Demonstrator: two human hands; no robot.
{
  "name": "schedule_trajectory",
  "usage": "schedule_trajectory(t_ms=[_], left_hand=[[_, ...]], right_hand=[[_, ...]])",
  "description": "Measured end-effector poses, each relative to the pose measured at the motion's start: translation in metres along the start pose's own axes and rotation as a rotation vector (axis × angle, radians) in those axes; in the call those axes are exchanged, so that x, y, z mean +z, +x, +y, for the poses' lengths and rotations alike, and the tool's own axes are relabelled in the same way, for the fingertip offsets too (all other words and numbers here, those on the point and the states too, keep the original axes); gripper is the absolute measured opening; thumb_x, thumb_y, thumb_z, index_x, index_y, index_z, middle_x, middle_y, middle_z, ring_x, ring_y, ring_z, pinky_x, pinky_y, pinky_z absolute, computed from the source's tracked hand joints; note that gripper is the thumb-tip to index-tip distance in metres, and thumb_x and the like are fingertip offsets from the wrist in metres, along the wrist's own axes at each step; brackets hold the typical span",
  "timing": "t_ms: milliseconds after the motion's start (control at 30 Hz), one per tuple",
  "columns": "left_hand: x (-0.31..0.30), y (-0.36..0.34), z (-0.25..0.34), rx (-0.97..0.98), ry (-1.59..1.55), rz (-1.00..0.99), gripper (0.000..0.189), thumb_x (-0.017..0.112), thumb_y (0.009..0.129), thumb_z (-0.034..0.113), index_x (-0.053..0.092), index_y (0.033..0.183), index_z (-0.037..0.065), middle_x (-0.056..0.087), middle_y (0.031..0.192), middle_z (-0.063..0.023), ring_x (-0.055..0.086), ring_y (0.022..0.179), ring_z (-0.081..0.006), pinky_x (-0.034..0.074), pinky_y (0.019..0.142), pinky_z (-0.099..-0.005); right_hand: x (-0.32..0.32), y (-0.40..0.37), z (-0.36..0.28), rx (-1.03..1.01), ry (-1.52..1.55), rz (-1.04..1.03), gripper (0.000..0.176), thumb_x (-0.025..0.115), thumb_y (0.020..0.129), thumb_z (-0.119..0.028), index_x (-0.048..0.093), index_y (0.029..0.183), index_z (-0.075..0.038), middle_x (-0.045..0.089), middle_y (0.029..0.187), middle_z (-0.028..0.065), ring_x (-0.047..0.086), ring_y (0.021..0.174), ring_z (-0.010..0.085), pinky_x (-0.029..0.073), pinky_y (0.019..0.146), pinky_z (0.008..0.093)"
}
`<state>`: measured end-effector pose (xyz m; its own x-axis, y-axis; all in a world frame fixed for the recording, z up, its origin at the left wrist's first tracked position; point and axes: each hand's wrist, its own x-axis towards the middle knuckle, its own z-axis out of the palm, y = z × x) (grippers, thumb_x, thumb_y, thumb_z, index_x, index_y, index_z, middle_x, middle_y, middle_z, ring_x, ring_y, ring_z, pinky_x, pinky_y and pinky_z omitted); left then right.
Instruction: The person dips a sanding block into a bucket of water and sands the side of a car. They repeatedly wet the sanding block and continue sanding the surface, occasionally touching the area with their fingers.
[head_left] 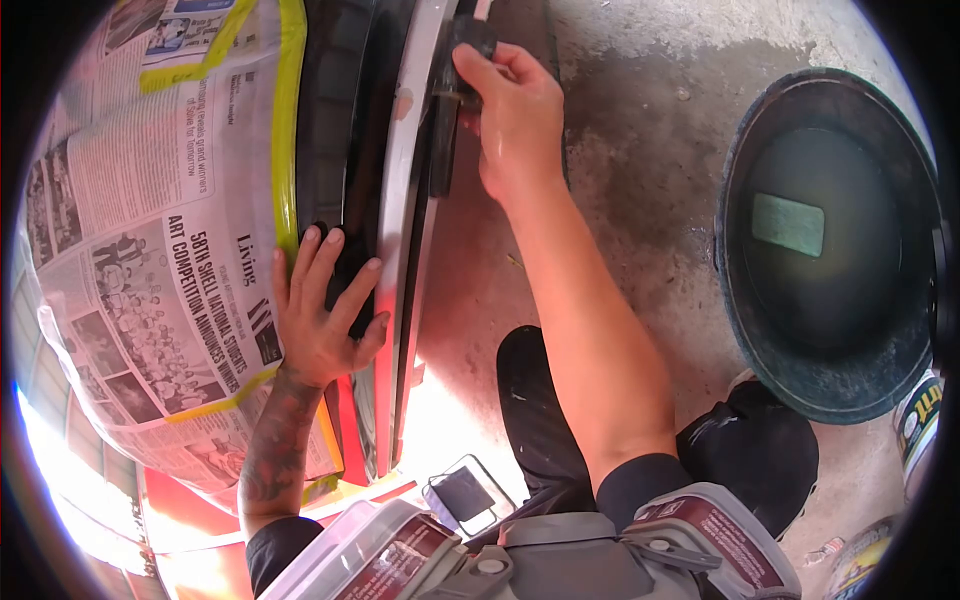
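My right hand (522, 118) grips a dark block that looks like a sanding block (474, 38), thumb on top. The block is against the outer edge of a car body panel (404, 120), whose grey-white strip has a bare-looking patch. Lower down, my left hand (325, 315) lies with fingers spread on the glossy black part of the panel and the edge of the masking. Newspaper (190, 240) covers the surface to the left, bordered by yellow tape (287, 130).
On the concrete floor (640, 60) at right stands a black tub (735, 300) of cloudy water with a pale green block (788, 225) in it. Cans (922, 430) are at the lower right. A clear-and-black item (465, 495) lies near my knees. Respirator parts (560, 545) fill the bottom.
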<state>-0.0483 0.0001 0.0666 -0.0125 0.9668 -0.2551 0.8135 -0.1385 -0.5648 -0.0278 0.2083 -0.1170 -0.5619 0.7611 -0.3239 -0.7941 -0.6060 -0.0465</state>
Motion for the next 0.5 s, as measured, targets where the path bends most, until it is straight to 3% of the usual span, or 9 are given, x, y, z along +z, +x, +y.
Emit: schedule_trajectory(t_ms=[133,367,500], left_hand=[[0.002,0.000,0.000,0.003,-0.013,0.014,0.049,0.064,0.091,0.037,0.065,0.131,0.010,0.046,0.151,-0.0263,0.043,0.141,-0.0476,0.019,0.119,-0.0637],[0.000,0.001,0.002,-0.003,-0.015,0.016,0.049,0.065,0.091,0.037,0.065,0.131,0.010,0.047,0.150,-0.0268,0.044,0.141,-0.0481,0.019,0.119,-0.0638],[0.000,0.001,0.001,-0.003,-0.016,0.018,0.049,0.065,0.091,0.038,0.065,0.132,0.010,0.047,0.150,-0.0266,0.044,0.140,-0.0480,0.019,0.119,-0.0637]], right_hand=[[0.000,-0.041,0.003,0.116,0.016,0.053,0.008,0.072,0.090,-0.008,0.068,0.090,-0.002,0.068,0.084,-0.0004,0.057,0.068,0.0041,0.045,0.057,0.0227],[0.006,0.011,-0.002,-0.033,-0.084,0.029,0.013,0.073,0.089,-0.012,0.068,0.093,-0.001,0.066,0.076,-0.0004,0.056,0.065,0.0047,0.045,0.058,0.0235],[0.002,-0.014,0.002,-0.005,-0.199,0.057,0.015,0.074,0.089,-0.016,0.069,0.095,-0.002,0.066,0.079,-0.0008,0.057,0.067,0.0057,0.046,0.061,0.0243]])
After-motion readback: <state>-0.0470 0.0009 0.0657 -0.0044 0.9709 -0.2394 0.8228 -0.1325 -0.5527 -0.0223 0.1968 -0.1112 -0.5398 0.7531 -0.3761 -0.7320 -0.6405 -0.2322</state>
